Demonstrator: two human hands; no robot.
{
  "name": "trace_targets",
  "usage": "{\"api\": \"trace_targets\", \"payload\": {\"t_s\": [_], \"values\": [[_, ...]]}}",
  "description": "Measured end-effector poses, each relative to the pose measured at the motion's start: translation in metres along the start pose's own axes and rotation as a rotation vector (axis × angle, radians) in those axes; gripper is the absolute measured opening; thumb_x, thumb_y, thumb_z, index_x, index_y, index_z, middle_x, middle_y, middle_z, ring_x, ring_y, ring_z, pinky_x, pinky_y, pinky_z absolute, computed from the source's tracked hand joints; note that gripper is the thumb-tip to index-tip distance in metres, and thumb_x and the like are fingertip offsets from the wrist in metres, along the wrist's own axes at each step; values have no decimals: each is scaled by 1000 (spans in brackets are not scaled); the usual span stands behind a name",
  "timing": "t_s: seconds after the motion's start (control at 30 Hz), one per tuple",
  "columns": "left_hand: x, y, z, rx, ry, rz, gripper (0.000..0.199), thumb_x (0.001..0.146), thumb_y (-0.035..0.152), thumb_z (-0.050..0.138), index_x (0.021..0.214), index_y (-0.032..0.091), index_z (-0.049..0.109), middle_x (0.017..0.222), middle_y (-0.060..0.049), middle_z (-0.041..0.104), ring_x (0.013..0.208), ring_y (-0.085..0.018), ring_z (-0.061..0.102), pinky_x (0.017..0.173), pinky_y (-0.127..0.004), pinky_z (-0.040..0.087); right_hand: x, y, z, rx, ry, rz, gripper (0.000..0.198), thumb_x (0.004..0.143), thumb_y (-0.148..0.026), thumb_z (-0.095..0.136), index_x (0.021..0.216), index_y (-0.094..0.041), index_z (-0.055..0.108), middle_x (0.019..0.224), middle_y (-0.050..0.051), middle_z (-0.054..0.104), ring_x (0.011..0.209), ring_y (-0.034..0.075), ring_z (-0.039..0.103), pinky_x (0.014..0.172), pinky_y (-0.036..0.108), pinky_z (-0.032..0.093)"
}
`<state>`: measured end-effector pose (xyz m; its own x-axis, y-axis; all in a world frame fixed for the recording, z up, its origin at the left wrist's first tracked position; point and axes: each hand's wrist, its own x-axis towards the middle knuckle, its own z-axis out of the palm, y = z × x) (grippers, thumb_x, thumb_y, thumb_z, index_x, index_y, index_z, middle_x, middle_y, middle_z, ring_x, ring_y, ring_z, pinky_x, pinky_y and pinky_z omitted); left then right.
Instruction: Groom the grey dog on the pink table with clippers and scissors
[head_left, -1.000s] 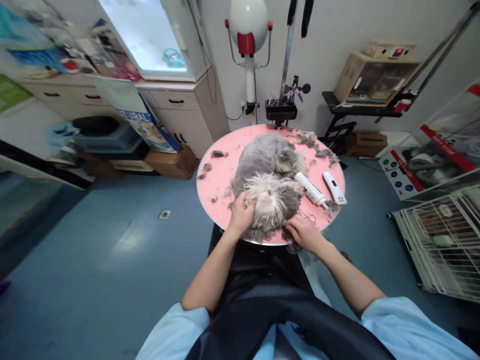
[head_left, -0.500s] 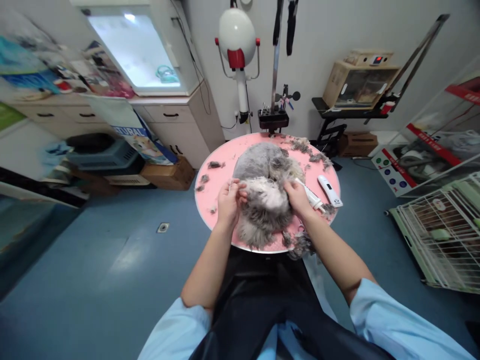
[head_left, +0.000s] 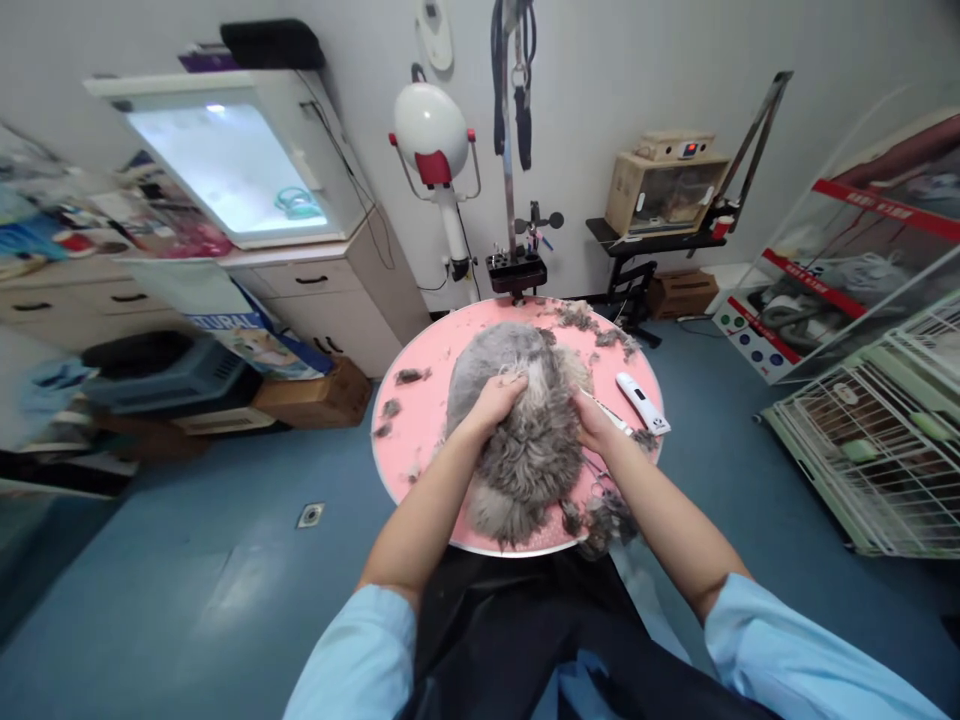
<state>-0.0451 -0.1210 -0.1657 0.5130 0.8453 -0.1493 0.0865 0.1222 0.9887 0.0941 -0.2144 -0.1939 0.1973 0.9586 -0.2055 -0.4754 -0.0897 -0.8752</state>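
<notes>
A grey dog [head_left: 525,440], close-cut over the back and curly-coated nearer me, is on the round pink table [head_left: 405,460]. My left hand [head_left: 501,402] is closed on the fur at its upper left, fingers bent into the coat. At the dog's right side, my right hand [head_left: 591,418] grips the coat, its fingertips partly hidden by fur. Just right of that hand lies a white tool [head_left: 609,412], partly covered. A white hair clipper [head_left: 643,403] rests farther right. Scissors [head_left: 598,474] lie by the loose hair below my right hand.
Clumps of cut hair [head_left: 577,316] are scattered over the table. A tool holder [head_left: 517,272] and a post with hanging straps stand at its far edge, beside a white-headed dryer [head_left: 431,130]. A wire cage [head_left: 877,450] is at right; cabinets [head_left: 315,300] stand left.
My left hand has moved from beside the dog onto its fur and closed. The pale patch between my hands is now covered by curly grey fur. The camera view has shifted.
</notes>
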Motion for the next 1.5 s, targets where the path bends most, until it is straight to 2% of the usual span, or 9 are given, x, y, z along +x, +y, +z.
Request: {"api": "trace_targets", "payload": {"t_s": [0.33,0.73,0.83,0.97,1.07,1.2,1.33,1.4,1.5], "values": [[-7,0,2,-368,-96,-93,36,56,31,81,87,15,73,81,-4,77,79,-24,71,81,-38,56,13,4,14,-263,176,-353,33,69,-38,73,96,-20,69,105,7,75,105,27,66,101,45,49],[-8,-1,-16,-554,-133,-265,22,74,32,64,85,13,71,83,-12,75,99,-31,71,89,-46,58,-6,-4,11,-985,386,-796,42,86,-26,52,126,-18,61,127,15,63,122,28,57,106,48,45],[-3,-5,-18,-495,-61,-175,22,68,31,72,82,13,69,79,-9,74,90,-27,71,82,-41,59,-9,-4,18,-1288,161,-931,37,85,-31,61,120,-21,66,140,14,55,136,32,44,114,54,34],[10,-8,-39,-399,265,58,26,67,33,75,82,14,67,80,-6,72,75,-17,68,70,-29,56,-9,-1,16,-1505,153,-762,18,89,-23,56,88,-19,73,126,15,64,126,34,52,110,62,33],[11,-14,-58,-227,570,255,27,78,41,65,87,16,67,87,-6,71,75,-14,65,72,-28,54,-12,1,15,-1417,247,-748,24,89,-21,52,103,-17,72,131,18,61,126,32,53,107,55,39],[-10,-33,-61,284,362,454,25,80,41,64,89,19,72,107,-10,71,111,-26,62,105,-43,44,-1,-2,24,-1278,-282,-638,21,82,-38,67,95,-23,74,117,10,71,124,27,57,116,52,28],[-39,-59,-71,535,596,402,26,80,31,63,101,18,71,128,-15,62,131,-32,48,116,-50,29,30,-17,11,-1141,-61,-314,25,74,-37,77,58,-19,68,85,15,76,110,31,64,112,49,32],[-55,-70,-75,472,726,358,23,86,31,53,94,18,70,112,-14,67,116,-28,57,108,-46,39,39,-21,-3,-1080,-41,-312,18,75,-35,74,69,-18,73,94,14,76,110,29,64,109,45,37],[-80,-81,-67,413,607,405,19,85,35,54,85,21,68,92,-8,68,95,-23,62,94,-38,47,37,-11,-18,-920,-146,-262,25,78,-42,69,86,-20,76,93,5,77,95,23,68,96,41,50]]}}
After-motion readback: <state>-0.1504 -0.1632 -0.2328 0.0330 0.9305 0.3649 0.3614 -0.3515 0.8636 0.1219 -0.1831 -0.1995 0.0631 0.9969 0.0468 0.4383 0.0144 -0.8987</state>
